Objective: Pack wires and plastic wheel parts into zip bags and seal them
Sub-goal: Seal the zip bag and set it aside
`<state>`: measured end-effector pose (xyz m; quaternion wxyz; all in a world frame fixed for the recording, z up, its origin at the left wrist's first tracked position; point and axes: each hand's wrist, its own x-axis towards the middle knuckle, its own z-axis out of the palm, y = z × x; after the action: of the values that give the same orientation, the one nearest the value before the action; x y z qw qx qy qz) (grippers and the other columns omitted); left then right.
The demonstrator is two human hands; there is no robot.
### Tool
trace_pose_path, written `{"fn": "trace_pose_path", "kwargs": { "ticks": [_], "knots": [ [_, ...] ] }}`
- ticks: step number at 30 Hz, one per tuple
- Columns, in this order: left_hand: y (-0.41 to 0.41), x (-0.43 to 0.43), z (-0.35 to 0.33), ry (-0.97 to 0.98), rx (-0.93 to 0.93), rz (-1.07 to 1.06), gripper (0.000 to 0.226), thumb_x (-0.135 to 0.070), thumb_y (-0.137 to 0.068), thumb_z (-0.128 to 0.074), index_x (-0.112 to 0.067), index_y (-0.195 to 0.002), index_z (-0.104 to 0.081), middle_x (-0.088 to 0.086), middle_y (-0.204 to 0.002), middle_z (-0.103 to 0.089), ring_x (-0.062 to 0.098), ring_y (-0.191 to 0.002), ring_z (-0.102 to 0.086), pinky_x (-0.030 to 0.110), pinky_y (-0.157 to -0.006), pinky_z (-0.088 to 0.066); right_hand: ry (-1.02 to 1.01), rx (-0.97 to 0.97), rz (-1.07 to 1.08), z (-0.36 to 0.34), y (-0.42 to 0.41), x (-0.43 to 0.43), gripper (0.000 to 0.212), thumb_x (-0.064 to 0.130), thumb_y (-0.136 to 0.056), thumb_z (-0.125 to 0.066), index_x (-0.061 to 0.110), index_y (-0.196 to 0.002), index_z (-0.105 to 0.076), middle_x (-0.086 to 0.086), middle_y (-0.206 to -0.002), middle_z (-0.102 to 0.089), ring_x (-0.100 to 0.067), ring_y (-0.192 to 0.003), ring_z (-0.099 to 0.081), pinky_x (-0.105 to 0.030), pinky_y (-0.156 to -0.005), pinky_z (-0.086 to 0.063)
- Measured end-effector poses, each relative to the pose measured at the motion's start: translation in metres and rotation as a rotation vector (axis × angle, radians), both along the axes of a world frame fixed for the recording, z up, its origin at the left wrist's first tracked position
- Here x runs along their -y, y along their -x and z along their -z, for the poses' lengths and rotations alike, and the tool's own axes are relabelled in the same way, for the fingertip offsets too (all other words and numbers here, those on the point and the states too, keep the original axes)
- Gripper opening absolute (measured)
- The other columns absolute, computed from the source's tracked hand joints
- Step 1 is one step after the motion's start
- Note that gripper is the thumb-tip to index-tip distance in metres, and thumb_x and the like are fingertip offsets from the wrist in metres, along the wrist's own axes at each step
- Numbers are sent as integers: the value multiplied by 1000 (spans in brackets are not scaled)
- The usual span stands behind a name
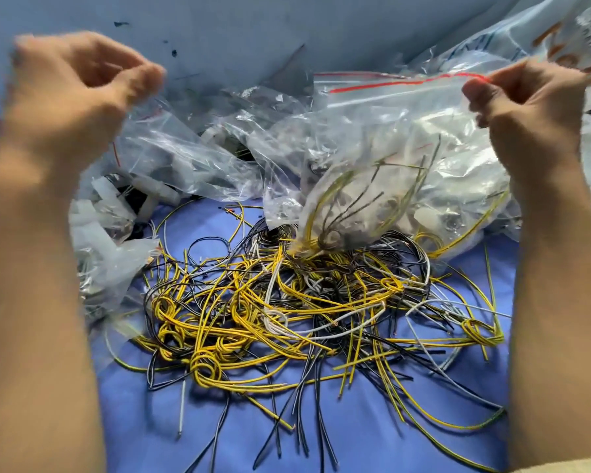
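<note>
While the right hand (526,107) pinches the right end of the bag's (389,148) red seal (400,81), that strip runs left toward the blurred, curled left hand (72,97), grip unclear, bag hanging over loose wires (287,319).

One left hand (79,93), one right hand (529,107), one held-up zip bag (389,131), one wire heap (287,319), other bags (185,155) too crumpled to count.

The table (362,448), covered in blue cloth, carries a tangled heap of yellow, black and white wires (280,319) at its centre. Crumpled clear zip bags (191,158) lie toward 12 o'clock, white plastic parts (99,199) toward 9 o'clock.
</note>
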<state>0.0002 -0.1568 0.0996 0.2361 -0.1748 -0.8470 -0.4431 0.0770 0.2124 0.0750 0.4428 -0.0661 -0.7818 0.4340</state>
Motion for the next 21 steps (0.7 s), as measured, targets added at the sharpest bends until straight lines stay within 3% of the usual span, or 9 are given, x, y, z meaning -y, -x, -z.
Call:
{"fn": "trace_pose_path", "kwargs": {
  "ticks": [1, 3, 6, 9, 12, 15, 18, 21],
  "knots": [
    [-6, -12, 0, 20, -13, 79, 27, -55, -73, -70, -31, -86, -67, -17, -76, -65, -10, -64, -57, 6, -60, -43, -14, -7, -27, -2, 2, 6, 16, 32, -78, -66, 28, -66, -56, 10, -64, -61, 0, -50, -56, -22, -57, -46],
    [-20, -39, 3, 135, 81, 260, 40, -51, -66, -74, -27, -98, -67, -16, -82, -68, -13, -68, -60, 1, -62, -43, -42, -18, -58, -3, 5, 16, 18, 32, -80, -65, 28, -66, -54, 7, -64, -59, -3, -46, -59, -31, -55, -51],
    [-25, -70, 14, 344, 288, 416, 71, -61, -49, -70, -23, -109, -64, -12, -97, -70, -7, -82, -64, 11, -76, -51, -44, -6, -115, 0, 5, 19, 19, 31, -83, -64, 28, -68, -54, 9, -63, -58, -6, -47, -62, -45, -60, -55],
    [-26, -100, 30, 462, 344, 504, 67, -66, -50, -66, -26, -104, -64, -11, -97, -68, -3, -84, -63, 13, -77, -50, -34, 20, -159, 2, 6, 17, 19, 31, -83, -63, 27, -67, -54, 10, -60, -57, -7, -48, -63, -51, -65, -55],
    [-20, -122, 46, 507, 267, 498, 46, -62, -65, -69, -24, -88, -65, -4, -84, -67, 9, -80, -63, 29, -76, -52, -65, 29, -145, 2, 7, 16, 20, 27, -83, -61, 26, -66, -52, 7, -59, -56, -4, -46, -60, -44, -61, -55],
    [-13, -132, 58, 458, 179, 481, 45, -50, -79, -67, -8, -95, -69, 12, -87, -68, 17, -72, -55, 34, -71, -46, -67, 49, -117, 2, 8, 18, 19, 28, -83, -60, 24, -67, -51, 4, -61, -57, -1, -43, -56, -34, -55, -52],
    [-11, -138, 67, 396, 129, 489, 30, -40, -88, -61, -17, -105, -72, -1, -99, -68, 11, -86, -55, 25, -75, -42, -62, 73, -108, 4, 10, 23, 18, 28, -85, -63, 13, -78, -58, 3, -62, -58, -1, -41, -53, -32, -56, -55],
    [-9, -138, 71, 359, 120, 480, 21, -30, -94, -56, -16, -97, -72, -13, -77, -54, 5, -71, -47, 24, -66, -35, -59, 43, -117, 4, 12, 27, 18, 24, -89, -62, 11, -78, -56, 2, -61, -57, -2, -39, -54, -24, -49, -51]
  ]
}}
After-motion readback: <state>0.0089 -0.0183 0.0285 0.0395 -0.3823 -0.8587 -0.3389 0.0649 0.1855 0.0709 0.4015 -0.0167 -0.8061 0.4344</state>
